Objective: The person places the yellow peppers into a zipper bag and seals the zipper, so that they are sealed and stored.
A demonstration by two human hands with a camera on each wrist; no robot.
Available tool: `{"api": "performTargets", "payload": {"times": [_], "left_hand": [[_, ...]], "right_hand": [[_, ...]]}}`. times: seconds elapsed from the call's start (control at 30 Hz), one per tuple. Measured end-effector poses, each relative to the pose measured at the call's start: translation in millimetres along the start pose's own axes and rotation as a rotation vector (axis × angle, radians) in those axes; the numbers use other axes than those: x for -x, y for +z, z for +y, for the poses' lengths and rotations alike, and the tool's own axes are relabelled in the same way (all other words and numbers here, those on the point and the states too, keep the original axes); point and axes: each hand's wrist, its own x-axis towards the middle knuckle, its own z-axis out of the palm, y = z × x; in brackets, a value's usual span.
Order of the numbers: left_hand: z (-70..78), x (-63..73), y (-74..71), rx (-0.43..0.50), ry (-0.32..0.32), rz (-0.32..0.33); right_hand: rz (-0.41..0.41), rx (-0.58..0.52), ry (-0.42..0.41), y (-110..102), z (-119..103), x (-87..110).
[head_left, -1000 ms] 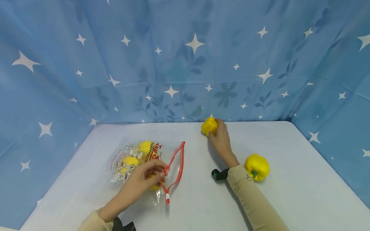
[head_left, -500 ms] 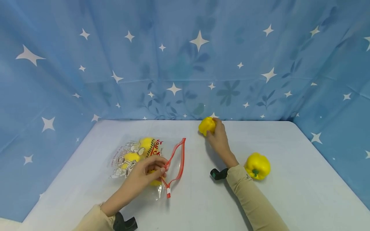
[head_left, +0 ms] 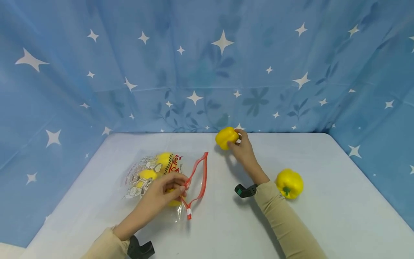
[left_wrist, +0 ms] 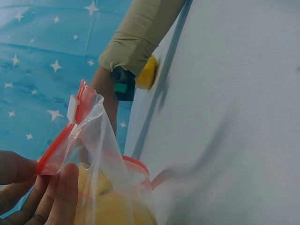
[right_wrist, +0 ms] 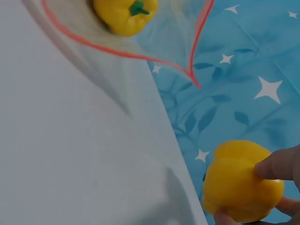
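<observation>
My left hand pinches the red zip edge of a clear printed plastic zip bag, whose mouth gapes to the right. Inside the bag are several yellow things; the right wrist view shows one as a yellow bell pepper with a green stem. Near the far edge of the table, my right hand grips another yellow bell pepper between thumb and fingers, raised off the surface. A further yellow bell pepper rests on the table, right of my right forearm.
The table has a white cover. Behind it and at both sides hangs a blue curtain with white stars. A black wrist camera sticks out from the right wrist, another from the left.
My right hand has lifted its bell pepper off the table and shifted it slightly left. The left hand keeps its pinch on the bag's edge, nearly still.
</observation>
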Motion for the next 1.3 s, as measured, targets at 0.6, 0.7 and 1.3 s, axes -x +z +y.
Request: {"api": "performTargets", "payload": {"times": [0.6,0.7,1.3], "left_hand": [[1.6,-4.5,-1.3,-0.028,-0.003,0.008],[2.0,-4.3,-1.3,-0.025,-0.004,0.007],[2.0,-3.2,0.3,-0.008,-0.011,0.009]], "right_hand": [[-0.168,-0.281,0.169,-21,-27,2.1],[-0.212,-0.291,0.17,-26,-29,3.8],[-0.515,-0.205,0.202,-45,-27,6.7]]}}
